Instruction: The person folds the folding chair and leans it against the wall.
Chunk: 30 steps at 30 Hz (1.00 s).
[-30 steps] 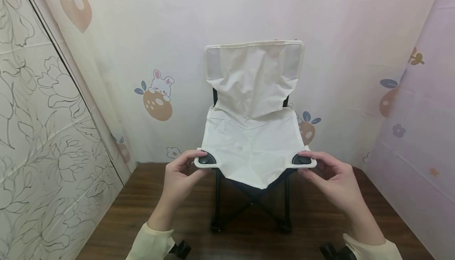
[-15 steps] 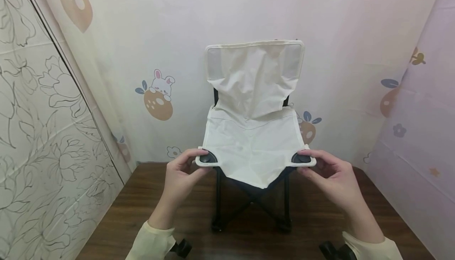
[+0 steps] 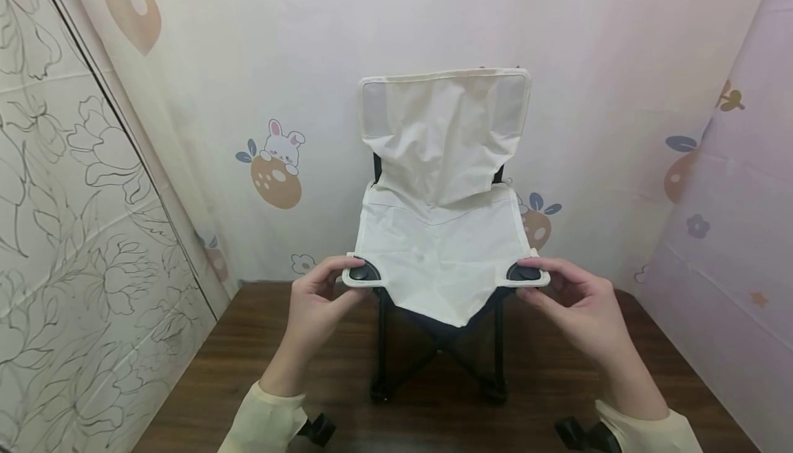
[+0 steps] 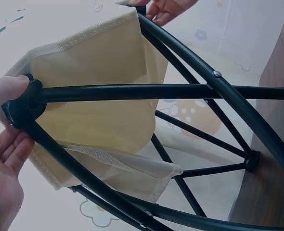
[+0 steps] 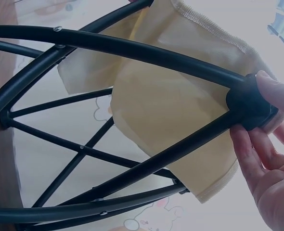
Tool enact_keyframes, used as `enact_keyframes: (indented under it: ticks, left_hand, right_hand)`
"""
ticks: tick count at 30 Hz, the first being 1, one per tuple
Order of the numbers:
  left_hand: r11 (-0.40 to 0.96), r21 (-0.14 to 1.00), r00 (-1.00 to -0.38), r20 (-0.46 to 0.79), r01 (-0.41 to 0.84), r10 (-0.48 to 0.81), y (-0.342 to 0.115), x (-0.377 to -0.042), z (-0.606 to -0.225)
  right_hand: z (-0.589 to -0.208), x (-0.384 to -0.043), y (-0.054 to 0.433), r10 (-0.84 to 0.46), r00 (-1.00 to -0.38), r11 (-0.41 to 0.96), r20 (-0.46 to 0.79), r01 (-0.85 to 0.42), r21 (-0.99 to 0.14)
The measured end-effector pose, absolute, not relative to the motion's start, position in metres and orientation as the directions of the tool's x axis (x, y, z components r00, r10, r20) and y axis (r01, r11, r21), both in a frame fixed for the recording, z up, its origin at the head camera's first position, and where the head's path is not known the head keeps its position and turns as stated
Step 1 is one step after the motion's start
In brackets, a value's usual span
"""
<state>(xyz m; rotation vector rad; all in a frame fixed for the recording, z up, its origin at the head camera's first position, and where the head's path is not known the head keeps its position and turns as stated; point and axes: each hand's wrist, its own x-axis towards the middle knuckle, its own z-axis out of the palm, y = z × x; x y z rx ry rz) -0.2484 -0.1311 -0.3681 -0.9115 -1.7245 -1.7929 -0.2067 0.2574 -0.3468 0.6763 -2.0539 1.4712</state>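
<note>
A small folding chair (image 3: 440, 233) with a cream fabric seat and back stands unfolded on crossed dark metal legs. My left hand (image 3: 319, 305) pinches its front left corner between fingers and thumb, at a black corner patch (image 3: 365, 271). At the front right corner, my right hand (image 3: 582, 305) grips the matching black patch (image 3: 523, 272) the same way. Both wrist views look in under the seat. There the left hand holds a black plastic corner joint (image 4: 25, 103) where two tubes meet, and the right hand holds another such joint (image 5: 250, 102).
The chair's feet stand on a dark wooden surface (image 3: 248, 343). Behind it hangs a pale curtain (image 3: 297, 47) printed with rabbits and fruit. A panel with line-drawn flowers (image 3: 80, 219) borders the left side, and a pale lilac curtain (image 3: 731, 246) the right.
The two hands and the front corners of the seat have shifted very slightly upward in the head view. Both grips stay the same.
</note>
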Motion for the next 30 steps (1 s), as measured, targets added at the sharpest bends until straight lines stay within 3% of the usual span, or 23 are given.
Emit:
enact_keyframes:
  ticks: [30]
  left_hand:
    - [-0.076,0.680,-0.673,0.733,0.729,0.100,-0.1285,-0.2490,-0.3659]
  right_hand:
    - [-0.3451,-0.2079,0.2523,-0.075,-0.740,0.227,0.669,-0.666,-0.711]
